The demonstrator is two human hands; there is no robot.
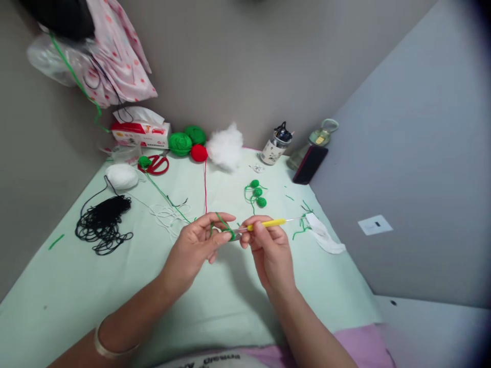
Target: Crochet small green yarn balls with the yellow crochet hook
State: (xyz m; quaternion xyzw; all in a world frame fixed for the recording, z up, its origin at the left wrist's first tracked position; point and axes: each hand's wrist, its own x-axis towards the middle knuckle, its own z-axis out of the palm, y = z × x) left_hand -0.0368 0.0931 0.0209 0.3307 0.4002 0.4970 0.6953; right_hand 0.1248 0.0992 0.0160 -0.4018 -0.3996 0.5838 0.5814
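Observation:
In the middle of the head view, my left hand (197, 240) pinches a small loop of green yarn (232, 234) between thumb and fingers. More of that strand runs over the left forefinger and back to a small green ball (144, 162). My right hand (270, 245) grips a crochet hook (266, 224) by its yellow handle, fingers closed round it. One metal end of the hook points left, at the green loop; another thin metal end sticks out to the right. Whether the hook tip is inside the loop is too small to tell.
Black yarn (103, 220), white yarn (121, 176) and red scissors (158, 164) lie left. Behind stand a tissue box (141, 137), green balls (180, 144), a red ball (198, 153) and white stuffing (226, 147). Small green crocheted balls (258, 192), a jar (273, 148) and a phone (310, 164) are right.

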